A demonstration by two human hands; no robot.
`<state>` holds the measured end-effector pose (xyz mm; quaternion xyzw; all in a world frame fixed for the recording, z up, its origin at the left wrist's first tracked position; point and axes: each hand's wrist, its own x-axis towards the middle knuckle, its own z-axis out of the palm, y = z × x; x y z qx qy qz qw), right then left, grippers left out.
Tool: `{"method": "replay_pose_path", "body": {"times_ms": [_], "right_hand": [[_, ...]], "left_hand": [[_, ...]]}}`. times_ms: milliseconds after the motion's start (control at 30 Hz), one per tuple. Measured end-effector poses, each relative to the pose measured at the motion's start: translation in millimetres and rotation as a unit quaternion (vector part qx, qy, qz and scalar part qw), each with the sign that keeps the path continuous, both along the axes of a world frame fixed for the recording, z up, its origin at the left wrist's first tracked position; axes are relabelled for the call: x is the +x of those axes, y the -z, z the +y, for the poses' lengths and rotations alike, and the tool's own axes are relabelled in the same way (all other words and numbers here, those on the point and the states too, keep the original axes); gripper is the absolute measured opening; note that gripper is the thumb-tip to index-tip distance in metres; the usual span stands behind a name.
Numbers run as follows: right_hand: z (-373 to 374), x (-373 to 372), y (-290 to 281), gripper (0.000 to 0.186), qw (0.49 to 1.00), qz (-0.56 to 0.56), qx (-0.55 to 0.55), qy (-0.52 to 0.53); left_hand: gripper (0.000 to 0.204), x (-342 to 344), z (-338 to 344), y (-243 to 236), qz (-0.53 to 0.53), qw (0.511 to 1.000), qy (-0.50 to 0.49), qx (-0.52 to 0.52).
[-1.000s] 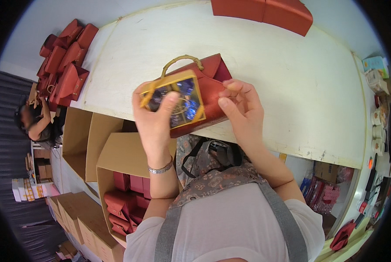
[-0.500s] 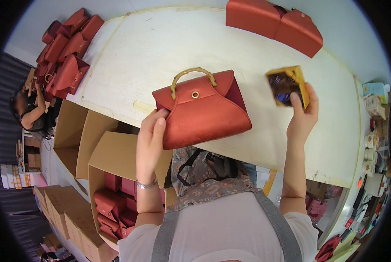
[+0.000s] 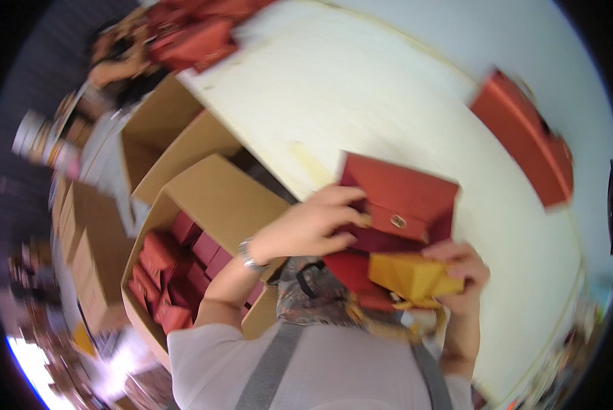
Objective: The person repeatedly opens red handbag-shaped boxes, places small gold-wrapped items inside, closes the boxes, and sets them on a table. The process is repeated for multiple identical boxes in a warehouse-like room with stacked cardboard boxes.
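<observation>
Head view: right fingers [image 3: 457,253] hold yellow box [image 3: 405,272], unreadably blurred.

Red bags [image 3: 518,137] rest on the white table [image 3: 368,102].

The left forearm [image 3: 225,283] slants from near left toward the middle, elbow bent, its wrist [image 3: 255,253] fairly straight. The left hand [image 3: 316,222] points right, back up — fingers curved and slightly apart. The right forearm [image 3: 462,335] extends away from the near right; the right hand [image 3: 467,277] turns inward — fingers curled leftward in a grip, a little nearer than the left.
</observation>
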<state>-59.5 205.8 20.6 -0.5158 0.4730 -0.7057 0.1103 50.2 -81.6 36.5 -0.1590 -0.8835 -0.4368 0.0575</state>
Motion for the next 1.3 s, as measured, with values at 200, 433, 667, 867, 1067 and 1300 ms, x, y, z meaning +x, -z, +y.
{"method": "replay_pose_path", "body": {"times_ms": [200,433,667,867,1067,1300], "right_hand": [[-2,8,-10,0.038,0.996,0.024,0.080,-0.035],[-3,13,-38,0.037,0.983,0.130,0.089,-0.098],[-35,-8,-52,0.044,0.923,0.272,0.252,0.104],[-74,-65,-4,0.052,0.899,0.299,0.231,0.221],[-100,-76,19,0.049,0.885,0.336,0.140,0.292],[-103,-53,-1,0.045,0.860,0.371,0.218,0.276]], "left_hand": [[0.076,-28,10,-6,-0.059,0.951,0.074,-0.293],[0.018,-28,29,-41,0.278,0.900,-0.027,-0.334],[0.026,-90,19,-23,0.458,0.826,-0.249,-0.213],[0.041,-85,7,-4,0.392,0.877,-0.218,-0.173],[0.028,-21,28,6,0.305,0.941,-0.138,-0.050],[0.026,17,23,-4,-0.036,0.987,0.056,0.148]]}}
